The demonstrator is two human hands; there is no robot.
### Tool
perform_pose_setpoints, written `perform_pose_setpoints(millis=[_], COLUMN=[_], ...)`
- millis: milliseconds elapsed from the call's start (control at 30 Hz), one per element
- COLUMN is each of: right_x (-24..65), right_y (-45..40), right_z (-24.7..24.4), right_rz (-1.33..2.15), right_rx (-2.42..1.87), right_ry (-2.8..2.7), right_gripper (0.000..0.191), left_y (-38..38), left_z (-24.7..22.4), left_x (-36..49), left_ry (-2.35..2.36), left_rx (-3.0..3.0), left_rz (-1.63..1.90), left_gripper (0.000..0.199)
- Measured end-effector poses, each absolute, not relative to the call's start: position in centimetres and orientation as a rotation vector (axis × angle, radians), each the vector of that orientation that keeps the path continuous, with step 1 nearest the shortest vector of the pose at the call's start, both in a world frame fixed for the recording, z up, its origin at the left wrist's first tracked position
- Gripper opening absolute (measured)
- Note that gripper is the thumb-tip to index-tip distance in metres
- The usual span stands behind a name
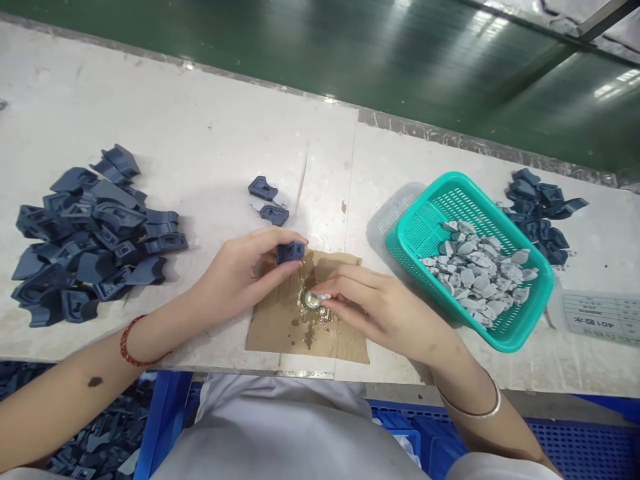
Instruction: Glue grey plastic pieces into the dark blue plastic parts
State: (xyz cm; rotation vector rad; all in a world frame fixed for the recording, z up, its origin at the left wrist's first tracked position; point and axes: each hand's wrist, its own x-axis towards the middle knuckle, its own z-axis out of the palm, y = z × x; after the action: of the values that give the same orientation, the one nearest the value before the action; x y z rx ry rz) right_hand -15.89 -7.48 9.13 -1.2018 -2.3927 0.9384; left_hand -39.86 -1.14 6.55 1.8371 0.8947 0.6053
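Between the thumb and fingers of my left hand (pixel 250 267) is a dark blue plastic part (pixel 291 252), held over the upper left of a brown cardboard sheet (pixel 280 323). My right hand (pixel 377 303) pinches a small light grey piece (pixel 325 297) at a small round cap (pixel 313 302) on the wet, stained middle of the cardboard. Whether the piece touches the cap's contents cannot be made out. Two more dark blue parts (pixel 263 189) lie on the table beyond my left hand.
A heap of dark blue parts (pixel 95 233) covers the left of the white table (pixel 200 133). At right stands a green basket (pixel 407 243) of light grey pieces (pixel 483 273), with more blue parts (pixel 543 207) behind. Blue crates (pixel 440 447) sit below the front edge.
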Motion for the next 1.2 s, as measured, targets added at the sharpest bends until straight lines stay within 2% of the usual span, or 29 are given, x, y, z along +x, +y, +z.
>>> perform_pose_setpoints(millis=[467, 767, 1200], right_x=[-15.5, -15.4, -16.7], right_y=[-7.1, -7.4, -7.6], right_z=[9.6, 10.0, 8.9], right_rz=[1.083, 1.181, 1.211], right_rx=[-1.245, -1.257, -1.296], right_ry=[-2.214, -1.673, -1.511], right_gripper=[0.015, 0.016, 0.015], left_y=[-1.1, -1.3, -1.4], left_z=[6.7, 6.3, 5.7], left_x=[-40.2, -39.7, -39.6], left_ry=[0.809, 0.618, 0.517], left_rx=[1.959, 2.153, 2.234], left_rz=[0.547, 0.536, 0.553], left_gripper=[0.013, 0.016, 0.02])
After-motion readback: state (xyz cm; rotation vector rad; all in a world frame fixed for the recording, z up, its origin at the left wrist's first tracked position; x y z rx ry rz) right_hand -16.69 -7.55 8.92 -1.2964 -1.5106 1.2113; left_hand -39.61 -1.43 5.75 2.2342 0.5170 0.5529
